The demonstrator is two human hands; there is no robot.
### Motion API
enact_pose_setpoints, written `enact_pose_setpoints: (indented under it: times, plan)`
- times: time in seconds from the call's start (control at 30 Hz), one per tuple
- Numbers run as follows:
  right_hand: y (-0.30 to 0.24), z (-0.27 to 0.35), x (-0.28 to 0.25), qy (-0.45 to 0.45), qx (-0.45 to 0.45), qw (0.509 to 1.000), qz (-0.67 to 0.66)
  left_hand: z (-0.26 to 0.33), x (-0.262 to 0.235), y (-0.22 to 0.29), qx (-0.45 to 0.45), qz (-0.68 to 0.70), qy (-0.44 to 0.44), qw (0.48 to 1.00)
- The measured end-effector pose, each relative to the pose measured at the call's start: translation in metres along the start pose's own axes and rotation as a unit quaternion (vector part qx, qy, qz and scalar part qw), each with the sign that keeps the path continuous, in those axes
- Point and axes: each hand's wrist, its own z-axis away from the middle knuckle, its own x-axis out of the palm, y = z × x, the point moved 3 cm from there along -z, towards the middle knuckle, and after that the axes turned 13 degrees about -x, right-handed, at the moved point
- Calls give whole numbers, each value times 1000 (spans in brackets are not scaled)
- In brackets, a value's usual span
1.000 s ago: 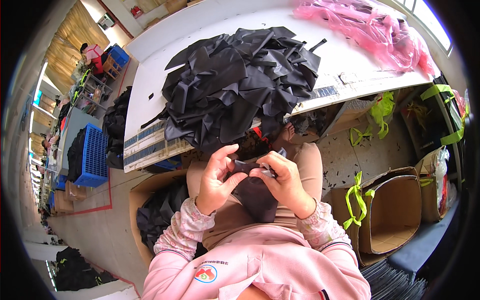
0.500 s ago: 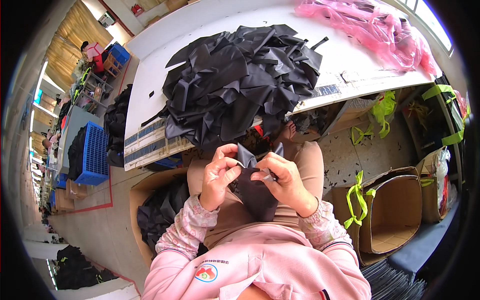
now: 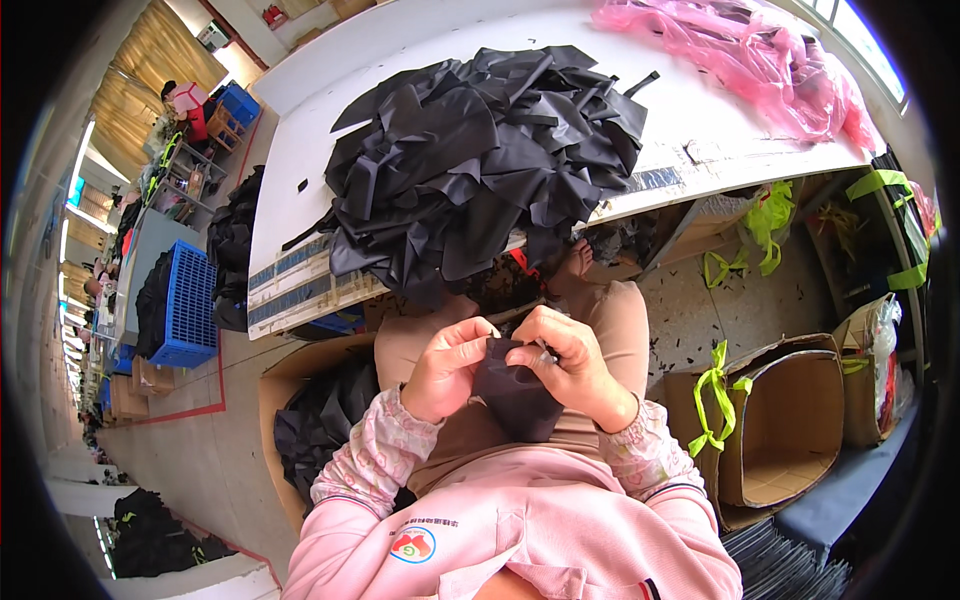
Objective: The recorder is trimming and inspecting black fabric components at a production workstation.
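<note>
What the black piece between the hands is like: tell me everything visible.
The black piece looks like thin, matte cloth. It hangs over the beige trousers, its upper right covered by the right hand, whose fingers grip it. The left hand has its fingers at the upper left corner. Whether its lower end touches the lap is unclear.

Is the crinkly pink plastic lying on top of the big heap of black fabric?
No, the crinkly pink plastic lies on the white tabletop, apart from and right of the heap of black fabric.
</note>
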Motion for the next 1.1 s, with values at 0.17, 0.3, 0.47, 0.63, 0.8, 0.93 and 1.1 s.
enact_pose_setpoints:
  times: [0.17,0.3,0.47,0.63,0.8,0.93,1.1]
  plan:
    - [0,1,-2,14,32,999,12,2,1,-9,46,26,-1,999]
    - [-1,1,-1,6,95,995,-7,8,4,0,74,-78,30,994]
    - [4,1,1,26,135,990,20,14,11,9,91,-209,76,971]
    - [9,-1,1,8,119,993,14,12,-5,10,75,-269,78,957]
    - [11,-4,-2,15,107,991,-76,10,-3,17,15,-83,53,995]
    - [15,-2,3,15,122,989,-78,10,8,22,24,-31,26,999]
    - [32,5,14,46,217,927,-302,5,8,10,11,-52,-23,998]
